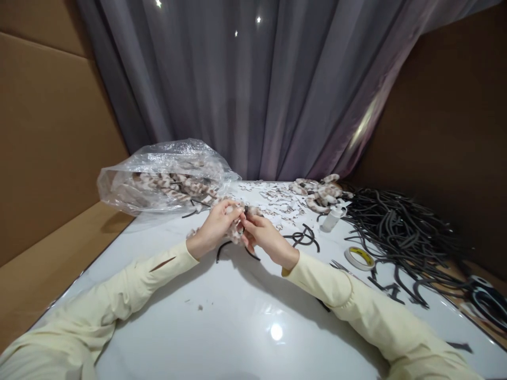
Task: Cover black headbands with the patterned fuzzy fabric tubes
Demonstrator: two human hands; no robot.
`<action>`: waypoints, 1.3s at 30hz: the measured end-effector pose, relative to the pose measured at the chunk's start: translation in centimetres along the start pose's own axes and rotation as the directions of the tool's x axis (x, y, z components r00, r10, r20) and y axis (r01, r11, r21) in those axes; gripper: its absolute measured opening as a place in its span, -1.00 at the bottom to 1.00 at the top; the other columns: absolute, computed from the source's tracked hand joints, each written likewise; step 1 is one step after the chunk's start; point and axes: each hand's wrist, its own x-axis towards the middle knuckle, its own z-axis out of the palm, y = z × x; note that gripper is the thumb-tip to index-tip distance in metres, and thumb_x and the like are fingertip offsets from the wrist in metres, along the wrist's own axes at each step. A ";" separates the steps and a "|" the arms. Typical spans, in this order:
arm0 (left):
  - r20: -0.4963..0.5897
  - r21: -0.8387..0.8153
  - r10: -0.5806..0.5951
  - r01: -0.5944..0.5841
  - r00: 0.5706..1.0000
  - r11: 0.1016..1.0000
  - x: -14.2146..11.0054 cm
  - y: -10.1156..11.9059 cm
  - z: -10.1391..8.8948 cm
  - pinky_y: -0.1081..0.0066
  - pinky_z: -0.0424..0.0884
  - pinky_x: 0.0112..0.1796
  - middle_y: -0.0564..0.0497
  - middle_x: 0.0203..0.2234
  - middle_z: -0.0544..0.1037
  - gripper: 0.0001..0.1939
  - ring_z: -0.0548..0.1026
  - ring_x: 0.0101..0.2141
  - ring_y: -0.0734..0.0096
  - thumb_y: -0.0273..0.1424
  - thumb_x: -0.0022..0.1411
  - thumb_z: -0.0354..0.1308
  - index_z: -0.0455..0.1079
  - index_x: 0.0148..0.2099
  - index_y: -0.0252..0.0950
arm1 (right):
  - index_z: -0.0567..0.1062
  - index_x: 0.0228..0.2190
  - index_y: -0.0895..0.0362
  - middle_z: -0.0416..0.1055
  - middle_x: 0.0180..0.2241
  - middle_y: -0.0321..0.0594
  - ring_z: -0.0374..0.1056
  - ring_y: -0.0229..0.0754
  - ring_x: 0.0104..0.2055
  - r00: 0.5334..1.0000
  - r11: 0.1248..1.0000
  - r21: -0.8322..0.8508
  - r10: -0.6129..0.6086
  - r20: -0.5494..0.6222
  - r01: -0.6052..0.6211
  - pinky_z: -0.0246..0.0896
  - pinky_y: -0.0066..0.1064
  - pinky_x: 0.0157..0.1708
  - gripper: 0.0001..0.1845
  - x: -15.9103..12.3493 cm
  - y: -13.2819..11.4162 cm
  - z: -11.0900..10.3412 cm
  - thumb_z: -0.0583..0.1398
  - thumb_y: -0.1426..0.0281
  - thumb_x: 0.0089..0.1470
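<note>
My left hand (217, 226) and my right hand (268, 236) meet over the middle of the white table. Between them they pinch a fluffy white-and-brown plush strip (236, 238), mostly hidden by the fingers. A dark spot shows at the fingertips; I cannot tell whether it is a cord end or brown fur. Just beneath the hands, a black cord (222, 250) lies curved on the tabletop. More short black cords (304, 236) cross each other to the right of my right hand.
A clear plastic bag (119, 182) of plush pieces lies back left. Paper scraps (279, 199) cover the back middle. At right are plush loops (325, 195), a small bottle (332, 219), a tape roll (359, 258), scissors (341, 268) and a black cord heap (396, 221). Cardboard walls (43, 105) flank the table.
</note>
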 end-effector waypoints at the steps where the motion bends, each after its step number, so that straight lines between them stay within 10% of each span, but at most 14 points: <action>1: -0.019 0.134 0.088 -0.084 0.996 0.987 0.0 -0.1 -0.1 0.51 0.24 -0.57 0.13 -0.60 0.39 -0.80 0.34 -0.62 0.51 -0.30 0.11 0.11 0.28 -0.26 -0.31 | 0.25 -0.48 0.17 0.11 -0.74 -0.42 0.03 -0.36 -0.74 1.000 1.000 0.002 -0.015 -0.013 0.015 -0.02 -0.56 -0.73 -0.72 0.0 0.0 0.0 -0.08 0.34 0.22; 6: 0.201 0.632 0.614 -0.580 0.764 0.514 0.2 -1.3 -1.5 0.46 0.33 -0.40 -0.01 -0.37 0.48 -0.86 0.43 -0.48 0.47 -0.39 0.23 0.01 0.27 -0.17 -0.31 | 0.20 -0.66 0.18 0.00 -0.77 -0.45 -0.13 -0.42 -0.73 0.997 0.993 -0.092 -0.073 -0.033 0.069 -0.21 -0.55 -0.69 -0.65 -0.3 -0.8 -1.4 0.01 0.39 0.13; 11: 0.495 0.642 0.656 -0.749 0.570 0.166 0.7 -2.0 -2.3 0.36 0.38 -0.25 -0.11 -0.33 0.47 -0.82 0.47 -0.28 0.32 -0.50 0.27 -0.12 0.22 -0.10 -0.36 | 0.25 -0.67 0.21 0.07 -0.72 -0.40 -0.01 -0.38 -0.62 0.971 0.796 -0.569 -0.237 0.018 0.205 -0.15 -0.52 -0.56 -0.71 -0.8 -2.2 -2.6 0.04 0.52 0.05; 17: 0.563 0.621 0.500 -0.736 0.658 0.270 0.6 -1.3 -2.0 0.41 0.35 -0.33 -0.09 -0.36 0.47 -0.82 0.47 -0.35 0.34 -0.47 0.28 -0.13 0.21 -0.10 -0.36 | 0.37 -0.46 0.23 0.27 -0.57 -0.27 0.12 -0.31 -0.58 0.954 0.189 -0.949 -0.216 0.210 0.252 -0.21 -0.45 -0.57 -0.78 -2.1 -2.6 -3.1 0.03 0.72 -0.10; 23: 0.417 0.589 0.337 -0.533 0.844 0.607 0.5 0.5 -2.0 0.53 0.18 -0.56 0.10 -0.58 0.45 -0.83 0.28 -0.65 0.53 -0.34 0.24 0.00 0.25 -0.14 -0.31 | 0.37 -0.30 0.25 0.35 -0.38 -0.16 0.29 -0.21 -0.43 0.917 0.005 -0.969 -0.323 0.232 0.247 -0.12 -0.42 -0.50 -0.71 -2.9 -3.5 -3.6 -0.01 0.73 -0.02; 31: 0.432 0.370 0.117 -0.294 0.894 0.881 0.0 0.9 -1.6 0.54 0.13 -0.57 0.11 -0.58 0.36 -0.79 0.28 -0.58 0.50 -0.25 0.22 0.03 0.27 -0.19 -0.27 | 0.47 -0.44 0.26 0.36 -0.53 -0.25 0.27 -0.31 -0.47 0.870 0.317 -0.851 -0.407 0.277 0.419 0.02 -0.53 -0.43 -0.63 -0.7 -2.9 -5.3 -0.01 0.80 -0.20; 35: 0.474 0.384 0.099 -0.307 0.875 0.871 -0.6 1.0 -1.2 0.56 0.08 -0.61 0.12 -0.56 0.37 -0.79 0.22 -0.62 0.56 -0.24 0.23 0.02 0.26 -0.20 -0.28 | 0.50 -0.44 0.27 0.37 -0.59 -0.27 0.32 -0.32 -0.58 0.925 0.685 -0.628 -0.202 0.323 0.369 0.14 -0.56 -0.52 -0.75 -0.1 -2.9 -6.5 0.03 0.66 -0.04; 39: 0.521 0.406 0.137 -0.386 0.842 0.828 -1.1 1.4 -1.0 0.58 0.10 -0.62 0.09 -0.50 0.38 -0.77 0.28 -0.58 0.56 -0.23 0.24 0.02 0.28 -0.17 -0.28 | 0.51 -0.37 0.30 0.37 -0.60 -0.28 0.31 -0.32 -0.63 0.871 0.887 -0.390 -0.029 0.490 0.249 0.18 -0.54 -0.57 -0.79 0.4 -3.0 -7.7 0.10 0.44 0.04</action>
